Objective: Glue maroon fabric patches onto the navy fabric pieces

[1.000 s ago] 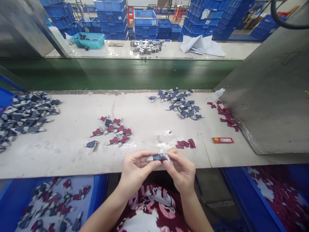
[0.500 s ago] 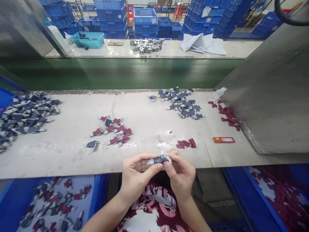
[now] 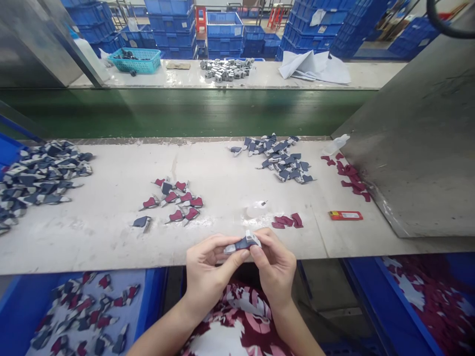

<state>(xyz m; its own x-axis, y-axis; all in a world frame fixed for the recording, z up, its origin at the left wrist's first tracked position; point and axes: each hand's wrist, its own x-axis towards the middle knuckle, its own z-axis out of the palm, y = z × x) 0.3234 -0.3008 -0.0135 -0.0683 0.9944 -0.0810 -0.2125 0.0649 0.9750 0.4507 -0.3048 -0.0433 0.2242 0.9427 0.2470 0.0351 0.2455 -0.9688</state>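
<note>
Between both hands, over the near edge of the worktable (image 3: 222,173), I hold a small grey and navy moulded part (image 3: 245,242) with a trace of dark red along its lower side. My left hand (image 3: 208,269) pinches its pale left end, thumb in front. My right hand (image 3: 276,267) grips the right end with thumb and fingers. Just beyond lie several loose dark red pieces (image 3: 287,221) and a small clear bottle with a thin dark tip (image 3: 256,210). Left of these, similar parts with red faces (image 3: 185,199) form a group, and one navy-faced part (image 3: 141,222) lies apart.
Piles of navy and grey parts lie at left (image 3: 44,173) and back right (image 3: 285,158). Red pieces (image 3: 351,175) and a red packet (image 3: 346,215) lie by a metal panel (image 3: 419,148). Blue bins (image 3: 154,291) flank me below. Behind runs a green belt (image 3: 208,113).
Both hands have shifted very slightly left with the moulded part. Their grip looks the same, and the things on the table have stayed put.
</note>
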